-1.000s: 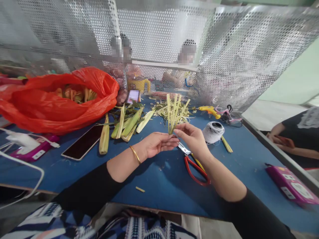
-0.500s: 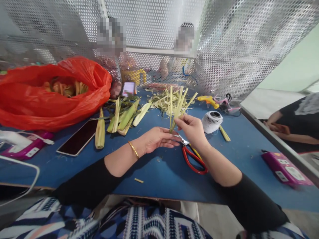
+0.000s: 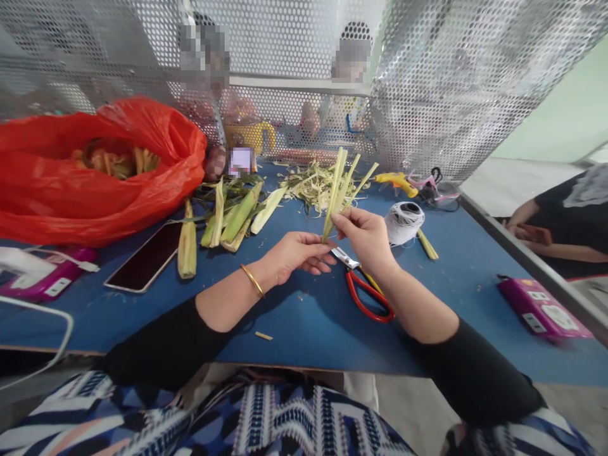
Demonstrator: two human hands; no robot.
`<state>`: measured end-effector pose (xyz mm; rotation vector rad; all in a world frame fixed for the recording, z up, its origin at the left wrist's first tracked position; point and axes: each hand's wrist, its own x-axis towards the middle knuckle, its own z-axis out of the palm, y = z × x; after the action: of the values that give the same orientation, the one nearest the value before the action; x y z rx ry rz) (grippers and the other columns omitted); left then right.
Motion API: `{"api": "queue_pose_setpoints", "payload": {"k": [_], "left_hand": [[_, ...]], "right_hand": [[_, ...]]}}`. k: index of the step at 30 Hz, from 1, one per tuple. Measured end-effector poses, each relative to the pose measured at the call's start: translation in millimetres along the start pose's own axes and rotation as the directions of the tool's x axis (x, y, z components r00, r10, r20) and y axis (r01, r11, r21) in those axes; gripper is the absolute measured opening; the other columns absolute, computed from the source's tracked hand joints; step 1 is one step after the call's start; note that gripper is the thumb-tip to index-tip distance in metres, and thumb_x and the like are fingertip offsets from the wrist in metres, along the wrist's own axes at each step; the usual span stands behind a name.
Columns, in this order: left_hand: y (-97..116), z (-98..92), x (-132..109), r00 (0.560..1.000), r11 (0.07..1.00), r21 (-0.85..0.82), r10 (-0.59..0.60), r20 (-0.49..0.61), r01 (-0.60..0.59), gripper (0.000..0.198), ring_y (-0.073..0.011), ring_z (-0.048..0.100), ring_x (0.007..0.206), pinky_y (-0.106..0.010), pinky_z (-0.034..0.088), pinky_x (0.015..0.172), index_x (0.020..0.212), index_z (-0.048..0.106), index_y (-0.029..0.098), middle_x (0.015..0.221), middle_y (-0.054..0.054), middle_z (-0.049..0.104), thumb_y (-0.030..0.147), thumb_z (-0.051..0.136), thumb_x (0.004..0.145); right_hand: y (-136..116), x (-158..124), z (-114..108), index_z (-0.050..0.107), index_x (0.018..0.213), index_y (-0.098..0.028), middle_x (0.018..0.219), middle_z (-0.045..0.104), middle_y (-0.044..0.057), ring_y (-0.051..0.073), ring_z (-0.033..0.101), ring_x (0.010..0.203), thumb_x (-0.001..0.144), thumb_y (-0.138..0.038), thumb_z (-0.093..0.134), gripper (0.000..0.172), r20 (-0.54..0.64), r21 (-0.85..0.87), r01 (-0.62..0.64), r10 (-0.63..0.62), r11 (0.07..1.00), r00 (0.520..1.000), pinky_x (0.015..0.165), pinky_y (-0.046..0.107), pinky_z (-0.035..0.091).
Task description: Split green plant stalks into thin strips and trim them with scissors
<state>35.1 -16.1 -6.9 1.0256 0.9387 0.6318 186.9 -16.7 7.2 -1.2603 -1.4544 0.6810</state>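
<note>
A small bundle of pale green husk strips stands upright between my hands, its tops fanned out. My left hand pinches the bundle's lower end between thumb and fingers. With thumb and forefinger, my right hand grips the strips a little higher, on their right side. Just below my hands lie red-handled scissors on the blue table, partly covered by my right wrist. A spool of white thread stands to the right of my right hand.
Husk pieces and a heap of shredded strips lie behind. A red plastic bag, a phone and a purple power strip are left; a yellow glue gun and purple box right. People sit beyond a perforated screen.
One strip that stood apart on the left is now gathered against the others. Both hands stay on the bundle, and the whole view has shifted slightly.
</note>
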Motion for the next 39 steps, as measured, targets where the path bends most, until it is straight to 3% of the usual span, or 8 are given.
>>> {"api": "queue_pose_setpoints", "payload": {"k": [6, 11, 17, 25, 31, 35, 37, 39], "left_hand": [[-2.6, 1.9, 2.1, 0.998, 0.999, 0.006, 0.032, -0.045, -0.032, 0.014, -0.0114, 0.066, 0.057, -0.021, 0.052, 0.060, 0.076, 0.071, 0.013, 0.066, -0.006, 0.072, 0.026, 0.074, 0.076], [-0.6, -0.2, 4.0, 1.000, 0.990, -0.141, 0.018, -0.011, -0.020, 0.007, -0.0117, 0.068, 0.058, -0.021, 0.054, 0.060, 0.075, 0.071, 0.012, 0.067, -0.007, 0.073, 0.017, 0.069, 0.080], [6.1, -5.7, 4.4, 1.000, 0.950, -0.313, 0.015, 0.012, -0.010, 0.007, -0.0126, 0.069, 0.057, -0.019, 0.054, 0.057, 0.075, 0.071, 0.009, 0.068, -0.008, 0.074, 0.008, 0.065, 0.077], [13.5, -6.7, 3.6, 0.992, 0.900, -0.421, -0.078, 0.098, 0.112, 0.045, -0.0210, 0.072, 0.062, -0.027, 0.056, 0.057, 0.075, 0.072, 0.003, 0.069, -0.016, 0.073, 0.017, 0.032, 0.089], [10.9, -1.0, 0.4, 0.985, 0.919, -0.353, -0.155, 0.079, 0.174, 0.039, -0.0152, 0.068, 0.051, -0.021, 0.053, 0.049, 0.071, 0.070, 0.006, 0.059, -0.009, 0.071, 0.019, 0.041, 0.094], [8.2, -0.3, 1.2, 0.986, 0.914, -0.370, -0.147, 0.083, 0.167, 0.032, -0.0140, 0.068, 0.051, -0.020, 0.054, 0.050, 0.073, 0.070, 0.007, 0.061, -0.008, 0.072, 0.016, 0.046, 0.093], [6.6, -0.8, 3.2, 0.991, 0.906, -0.404, -0.128, 0.031, 0.129, 0.029, -0.0135, 0.068, 0.053, -0.019, 0.054, 0.051, 0.074, 0.069, 0.007, 0.062, -0.008, 0.072, 0.015, 0.048, 0.092], [4.9, -0.9, 5.1, 0.994, 0.896, -0.438, -0.096, -0.046, 0.066, 0.027, -0.0133, 0.069, 0.054, -0.020, 0.055, 0.053, 0.074, 0.069, 0.008, 0.065, -0.009, 0.073, 0.014, 0.048, 0.092]], "right_hand": [[2.1, 1.1, 1.9, 0.055, 0.053, -0.019, 0.048, 0.051, -0.004, 0.009, 0.044, 0.049, 0.076, -0.045, 0.066, 0.037, 0.003, 0.085, 0.010, -0.010, 0.996, 1.000, 0.053, 0.025, 0.035], [1.0, 2.7, 1.5, 0.066, 0.063, -0.017, 0.053, 0.054, -0.003, 0.008, 0.047, 0.048, 0.067, -0.050, 0.073, 0.034, -0.009, 0.346, -0.147, 0.160, 0.927, 0.987, 0.050, 0.023, 0.039], [5.6, 5.5, 1.1, 0.065, 0.063, -0.015, 0.051, 0.052, -0.004, 0.006, 0.045, 0.045, 0.065, -0.033, 0.078, 0.023, 0.051, 0.520, -0.386, 0.424, 0.762, 0.904, 0.043, 0.019, 0.036], [18.0, 5.6, 9.0, 0.055, 0.061, -0.016, 0.051, 0.048, -0.005, 0.005, 0.042, 0.041, 0.071, -0.027, 0.075, 0.025, 0.134, 0.561, -0.552, 0.590, 0.617, 0.796, 0.038, 0.018, 0.033], [22.6, 3.1, 12.9, 0.054, 0.057, -0.016, 0.046, 0.046, -0.006, 0.005, 0.037, 0.040, 0.064, -0.032, 0.078, 0.030, 0.168, 0.507, -0.543, 0.542, 0.669, 0.824, 0.037, 0.020, 0.026], [23.3, 3.3, 12.8, 0.053, 0.053, -0.018, 0.042, 0.042, -0.006, 0.007, 0.034, 0.038, 0.067, -0.045, 0.074, 0.037, 0.125, 0.253, -0.517, 0.502, 0.818, 0.856, 0.039, 0.024, 0.024], [19.8, 2.0, 10.3, 0.054, 0.054, -0.018, 0.043, 0.042, -0.006, 0.009, 0.036, 0.042, 0.073, -0.045, 0.068, 0.036, -0.032, 0.080, -0.313, 0.316, 0.947, 0.948, 0.044, 0.025, 0.028], [13.2, -2.1, 7.3, 0.055, 0.056, -0.019, 0.049, 0.045, -0.004, 0.010, 0.040, 0.050, 0.080, -0.039, 0.063, 0.032, -0.178, -0.073, 0.000, -0.013, 0.997, 0.984, 0.051, 0.026, 0.035]]}}
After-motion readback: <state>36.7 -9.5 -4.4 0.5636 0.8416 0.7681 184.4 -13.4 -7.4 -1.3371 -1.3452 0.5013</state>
